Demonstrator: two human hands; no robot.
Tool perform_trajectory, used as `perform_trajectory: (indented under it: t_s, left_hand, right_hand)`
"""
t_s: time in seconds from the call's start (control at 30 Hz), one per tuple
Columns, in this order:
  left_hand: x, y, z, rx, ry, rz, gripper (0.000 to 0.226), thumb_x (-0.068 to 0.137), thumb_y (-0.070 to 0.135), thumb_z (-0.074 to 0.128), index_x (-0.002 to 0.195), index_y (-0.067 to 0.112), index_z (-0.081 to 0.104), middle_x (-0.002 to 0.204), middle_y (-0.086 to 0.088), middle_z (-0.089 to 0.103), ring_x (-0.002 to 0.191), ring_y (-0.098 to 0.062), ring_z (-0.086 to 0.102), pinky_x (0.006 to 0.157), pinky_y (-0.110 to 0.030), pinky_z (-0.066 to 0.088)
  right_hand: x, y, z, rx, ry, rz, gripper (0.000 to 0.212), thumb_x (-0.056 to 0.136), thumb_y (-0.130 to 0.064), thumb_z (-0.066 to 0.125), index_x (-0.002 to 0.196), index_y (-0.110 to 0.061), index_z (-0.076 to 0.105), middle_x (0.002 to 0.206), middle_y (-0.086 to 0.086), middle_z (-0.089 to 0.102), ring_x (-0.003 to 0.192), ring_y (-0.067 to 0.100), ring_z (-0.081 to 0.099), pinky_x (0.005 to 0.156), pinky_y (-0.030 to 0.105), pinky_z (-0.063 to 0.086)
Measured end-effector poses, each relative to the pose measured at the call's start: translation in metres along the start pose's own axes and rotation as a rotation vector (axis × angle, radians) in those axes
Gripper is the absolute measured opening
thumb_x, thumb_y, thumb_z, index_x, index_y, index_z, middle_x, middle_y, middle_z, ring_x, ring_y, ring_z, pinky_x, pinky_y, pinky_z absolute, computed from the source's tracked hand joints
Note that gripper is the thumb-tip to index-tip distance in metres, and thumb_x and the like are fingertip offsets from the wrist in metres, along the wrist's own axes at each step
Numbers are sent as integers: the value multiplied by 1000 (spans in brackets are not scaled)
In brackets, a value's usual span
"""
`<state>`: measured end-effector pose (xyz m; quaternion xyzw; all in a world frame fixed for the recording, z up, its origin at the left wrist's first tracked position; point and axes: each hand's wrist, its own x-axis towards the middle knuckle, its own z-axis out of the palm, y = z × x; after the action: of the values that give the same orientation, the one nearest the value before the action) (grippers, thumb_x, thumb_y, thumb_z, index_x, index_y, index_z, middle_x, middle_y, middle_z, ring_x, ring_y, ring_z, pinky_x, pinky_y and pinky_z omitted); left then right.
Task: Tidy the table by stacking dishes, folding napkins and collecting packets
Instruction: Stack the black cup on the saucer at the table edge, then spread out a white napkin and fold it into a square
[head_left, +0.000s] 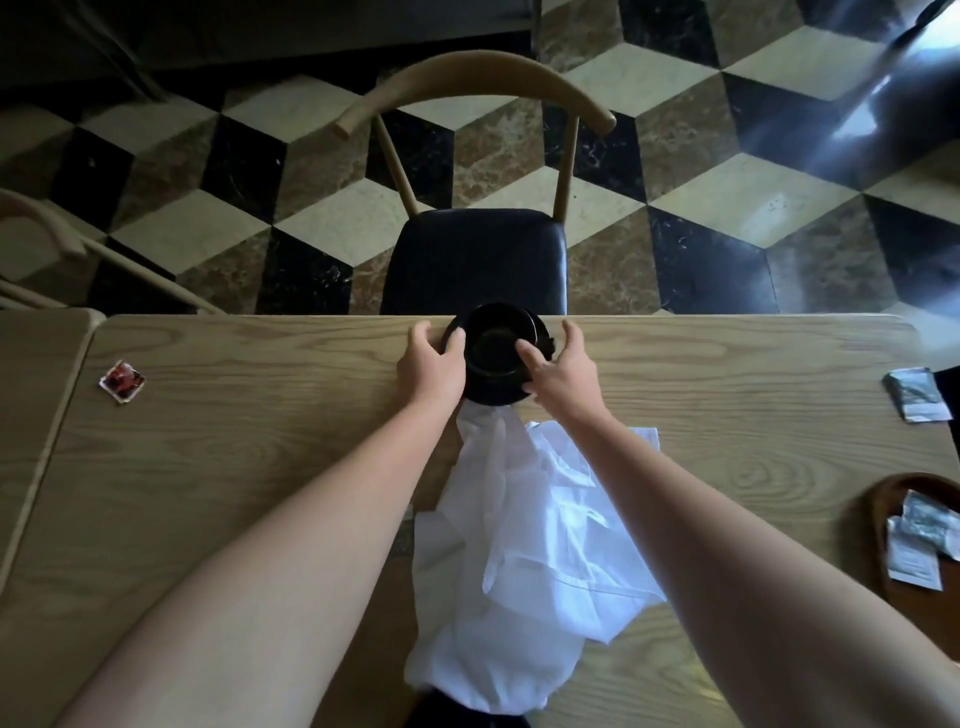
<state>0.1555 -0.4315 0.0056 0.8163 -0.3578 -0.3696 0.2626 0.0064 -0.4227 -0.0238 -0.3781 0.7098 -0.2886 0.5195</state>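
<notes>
A small red packet (122, 382) lies far left on the bench (260, 467). My left hand (431, 364) and right hand (561, 371) grip the round black dishes (493, 353) at the far edge. A crumpled white napkin (530, 545) lies below. Silver packets (917, 394) sit right.

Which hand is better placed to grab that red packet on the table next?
Left. The red packet lies near the table's left edge, on the left hand's side, with bare table between. The right hand would have to cross the black dishes.
</notes>
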Motion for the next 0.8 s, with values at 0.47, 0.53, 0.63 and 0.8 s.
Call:
perform_trajectory:
  t_s: [0.47, 0.53, 0.63, 0.8]
  left_hand:
    - [-159, -84, -51, -153, -160, -4, 11, 87, 23, 67, 92, 18, 59, 71, -4, 63, 66, -22, 62, 68, -32, 50]
    - [-169, -89, -47, -195, -270, -77, 20, 89, 21, 67, 96, 8, 54, 70, -5, 57, 62, -18, 56, 62, -22, 46]
    - [-173, -96, -46, -79, -418, -171, 25, 92, 28, 65, 93, 8, 49, 78, -5, 56, 66, -19, 55, 66, -29, 49]
    - [-175, -91, -53, -49, -544, -185, 24, 82, 20, 66, 65, 19, 49, 55, 5, 56, 47, -11, 58, 43, -17, 39]
  right_hand:
    - [-204, 56, -19, -240, 0, -233, 52, 78, -76, 59, 113, -37, 55, 92, -17, 65, 93, -1, 61, 77, 26, 48]
    - [-215, 62, -19, -375, 2, -311, 53, 78, -74, 59, 114, -34, 55, 99, -20, 62, 101, 1, 57, 88, 31, 42]
    - [-217, 62, -27, -480, -45, -333, 51, 77, -71, 61, 111, -34, 58, 100, -20, 63, 101, -1, 57, 93, 33, 38]
    - [-214, 49, -43, -686, -275, -316, 40, 81, -55, 67, 115, -34, 59, 104, -16, 66, 104, 5, 59, 96, 33, 36]
